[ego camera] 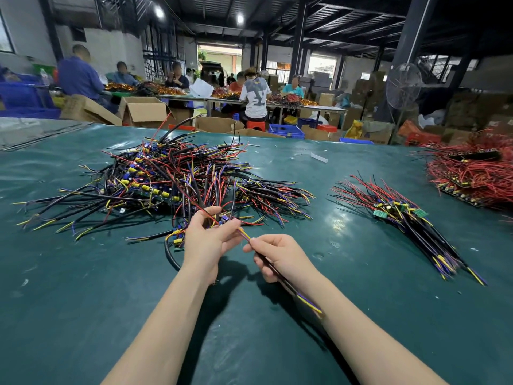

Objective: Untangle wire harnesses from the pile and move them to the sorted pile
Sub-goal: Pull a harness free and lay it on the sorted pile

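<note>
One slim black-sheathed harness (pixel 288 286)

A factory floor: workers (pixel 254 93) sit at long tables (pixel 319 108) across the upper frame; cardboard boxes (pixel 144 111) and crates (pixel 286 131) below them; steel roof (pixel 347 20) overhead; wire piles (pixel 172 176) on a green table (pixel 83 273).

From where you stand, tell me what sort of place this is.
Most likely a wire-harness assembly workshop. A tangled pile of harnesses and a sorted pile lie on the green table, other workers sit at long benches heaped with wires, and cardboard boxes stand around.
</note>
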The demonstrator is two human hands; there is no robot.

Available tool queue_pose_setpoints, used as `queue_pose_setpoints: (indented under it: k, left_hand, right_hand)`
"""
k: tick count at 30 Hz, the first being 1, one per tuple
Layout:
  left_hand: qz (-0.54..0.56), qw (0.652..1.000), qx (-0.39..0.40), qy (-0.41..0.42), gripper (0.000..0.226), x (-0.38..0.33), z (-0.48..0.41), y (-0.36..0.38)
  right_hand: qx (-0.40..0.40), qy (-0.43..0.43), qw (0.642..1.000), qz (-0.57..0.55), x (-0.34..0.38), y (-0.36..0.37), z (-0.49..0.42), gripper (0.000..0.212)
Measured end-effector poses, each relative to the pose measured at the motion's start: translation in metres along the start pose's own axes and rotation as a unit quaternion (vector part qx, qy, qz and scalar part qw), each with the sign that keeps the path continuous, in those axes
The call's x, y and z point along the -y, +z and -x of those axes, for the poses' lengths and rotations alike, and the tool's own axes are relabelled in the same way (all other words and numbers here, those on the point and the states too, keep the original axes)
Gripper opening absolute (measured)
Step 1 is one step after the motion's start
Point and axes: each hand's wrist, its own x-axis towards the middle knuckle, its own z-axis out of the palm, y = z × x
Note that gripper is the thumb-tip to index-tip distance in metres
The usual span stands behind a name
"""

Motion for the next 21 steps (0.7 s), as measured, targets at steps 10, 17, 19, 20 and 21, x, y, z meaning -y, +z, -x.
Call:
queue_pose_setpoints:
  k: [10, 17, 19, 20, 21]
  left_hand:
    - [0.082, 0.994, -0.028, -0.063, 0.025, -0.01, -0.005, -0.006]
    - [0.128, 0.982, 0.002, -0.136, 0.015, -0.013, -0.007, -0.01]
    - [0.102, 0.987, 0.007, -0.126, 0.014, -0.011, -0.007, -0.009]
    - [0.09, 0.989, 0.004, -0.114, 0.013, -0.011, -0.007, -0.009]
    - [0.082, 0.991, -0.001, -0.104, 0.013, -0.011, -0.007, -0.008]
  right_hand:
    - [0.044, -0.08, 0.996, 0.0, -0.001, 0.017, 0.009, 0.022]
    - [0.095, 0.073, 0.985, -0.127, 0.002, 0.014, 0.008, 0.022]
    - [0.094, 0.072, 0.986, -0.121, 0.002, 0.014, 0.008, 0.021]
    - [0.087, 0.062, 0.987, -0.116, 0.002, 0.015, 0.007, 0.021]
    - [0.073, 0.052, 0.989, -0.113, 0.001, 0.016, 0.007, 0.02]
